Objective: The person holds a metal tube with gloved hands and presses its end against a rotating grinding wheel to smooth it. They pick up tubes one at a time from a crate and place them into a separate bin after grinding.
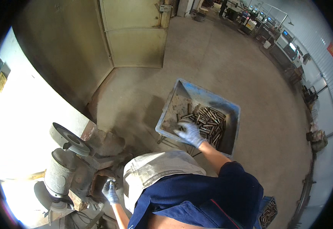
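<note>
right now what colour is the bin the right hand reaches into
Blue bin, dusty grey inside, holding metal pieces; shows best in the head view.

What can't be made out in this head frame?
- Right hand: its grip among the metal pins in the blue bin is hidden by the glove's back.
- Left hand: whatever it pinches at the grinder is too small.
- Second crate: cut off by the lower rim.

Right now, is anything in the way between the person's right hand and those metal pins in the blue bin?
Nothing visible. The right hand is already inside the blue bin, resting on the heap of metal pins. The bin has no lid.
</note>
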A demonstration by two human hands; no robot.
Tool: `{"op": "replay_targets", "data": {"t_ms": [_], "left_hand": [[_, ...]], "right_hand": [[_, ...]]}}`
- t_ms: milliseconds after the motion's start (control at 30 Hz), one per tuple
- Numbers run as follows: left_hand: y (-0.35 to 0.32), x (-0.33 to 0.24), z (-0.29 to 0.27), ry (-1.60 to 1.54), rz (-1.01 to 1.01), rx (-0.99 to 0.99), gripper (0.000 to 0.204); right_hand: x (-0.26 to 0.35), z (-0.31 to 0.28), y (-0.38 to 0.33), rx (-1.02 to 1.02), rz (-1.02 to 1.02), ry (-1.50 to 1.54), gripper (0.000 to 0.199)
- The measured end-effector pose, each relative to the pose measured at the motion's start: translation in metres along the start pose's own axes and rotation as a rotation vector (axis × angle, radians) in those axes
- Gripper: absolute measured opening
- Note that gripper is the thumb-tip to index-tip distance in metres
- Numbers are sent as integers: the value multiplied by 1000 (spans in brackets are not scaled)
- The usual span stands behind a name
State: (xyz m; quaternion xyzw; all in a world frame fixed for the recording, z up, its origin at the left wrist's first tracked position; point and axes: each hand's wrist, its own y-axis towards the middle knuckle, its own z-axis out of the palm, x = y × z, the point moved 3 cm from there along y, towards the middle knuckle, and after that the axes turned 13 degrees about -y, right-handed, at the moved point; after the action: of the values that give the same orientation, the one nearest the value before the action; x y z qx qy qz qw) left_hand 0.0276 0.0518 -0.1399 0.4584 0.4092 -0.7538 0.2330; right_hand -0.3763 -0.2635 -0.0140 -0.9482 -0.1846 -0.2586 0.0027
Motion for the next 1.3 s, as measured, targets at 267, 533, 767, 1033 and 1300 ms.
{"op": "replay_targets", "data": {"t_ms": [267,533,767,1033,1300], "left_hand": [[-31,-51,-34,399,311,21,16],[-224,-24,-177,553,181,-763,24],[-476,90,-224,-259,132,-1548,15],[-495,123,-234,418,-253,-1485,28],[-430,116,-251,709,-827,-1164,28]], "right_hand": [[174,156,10,519,-646,221,34],[193,233,-27,843,-819,491,20],[226,195,-43,1277,-584,331,23],[230,226,-44,1267,-715,321,21],[229,224,-53,1294,-719,251,23]]}}
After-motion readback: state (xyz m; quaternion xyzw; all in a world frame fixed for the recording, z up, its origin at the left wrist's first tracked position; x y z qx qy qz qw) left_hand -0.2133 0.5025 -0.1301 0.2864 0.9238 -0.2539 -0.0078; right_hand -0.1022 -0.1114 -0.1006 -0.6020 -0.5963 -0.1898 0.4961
